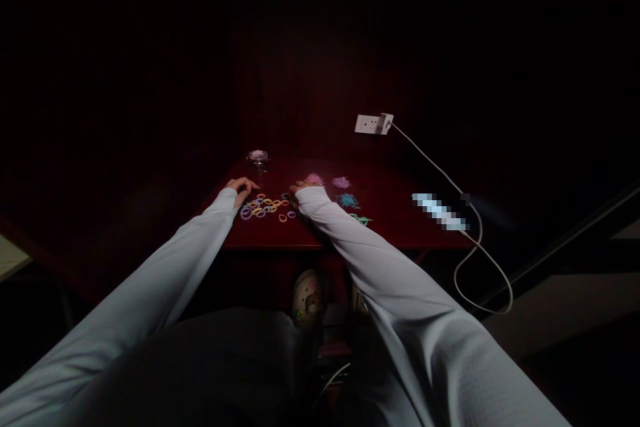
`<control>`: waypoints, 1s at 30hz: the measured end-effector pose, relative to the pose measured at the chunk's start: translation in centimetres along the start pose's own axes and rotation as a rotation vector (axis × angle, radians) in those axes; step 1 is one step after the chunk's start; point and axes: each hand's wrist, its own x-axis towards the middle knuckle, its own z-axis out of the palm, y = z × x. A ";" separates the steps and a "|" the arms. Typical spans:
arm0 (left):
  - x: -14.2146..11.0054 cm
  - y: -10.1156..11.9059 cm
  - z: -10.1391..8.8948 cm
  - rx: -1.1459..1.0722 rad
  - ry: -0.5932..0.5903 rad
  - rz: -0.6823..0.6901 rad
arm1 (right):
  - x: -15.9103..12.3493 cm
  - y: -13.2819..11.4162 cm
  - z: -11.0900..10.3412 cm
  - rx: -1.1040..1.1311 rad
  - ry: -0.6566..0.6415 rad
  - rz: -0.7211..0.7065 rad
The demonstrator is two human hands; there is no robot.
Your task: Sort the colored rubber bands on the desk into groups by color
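My left hand [242, 185] rests at the left side of the table, fingers stretched out, beside a loose spread of small coloured hair ties [257, 212] in purple, yellow and orange. Nothing shows in its grasp. My right hand [299, 187] is low over the table, between the hair ties and a pink pile [315, 179] of thin bands or strips. Its sleeve and back hide most of its fingers, so what it holds, if anything, is hidden. Near my right forearm lie a purple pile [341, 182], a teal pile [347, 200] and a partly covered green pile [361, 219].
A small clear jar [258, 157] stands behind my left hand on the dark red table [280, 239]. At the right lies a bright, pixelated device [440, 211], with a white cable [430, 161] to a wall socket [369, 124]. The surroundings are very dark.
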 end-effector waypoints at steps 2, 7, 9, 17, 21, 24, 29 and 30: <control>-0.1 0.1 -0.1 -0.001 -0.020 0.049 | 0.3 -0.2 0.2 -0.009 0.011 0.032; -0.5 0.6 -0.2 -0.013 -0.067 0.129 | 0.5 -0.8 0.5 -0.017 -0.031 0.097; -0.6 0.7 -0.1 -0.013 -0.068 0.128 | 0.4 -1.0 0.7 0.000 -0.024 0.099; -0.2 -0.4 0.3 0.065 -0.041 -0.011 | -0.1 -0.8 0.8 0.006 0.009 0.076; 0.0 -1.4 0.3 0.073 -0.035 -0.079 | -0.1 0.0 0.7 0.060 0.068 0.052; 0.0 -1.7 0.5 0.071 0.002 -0.083 | 0.3 1.0 1.1 0.229 0.124 -0.034; 0.1 -1.4 0.6 0.085 -0.020 0.003 | 1.1 2.7 2.6 0.456 0.175 -0.253; 0.0 -1.2 0.6 0.088 -0.024 0.004 | 1.0 2.9 2.8 0.472 0.184 -0.270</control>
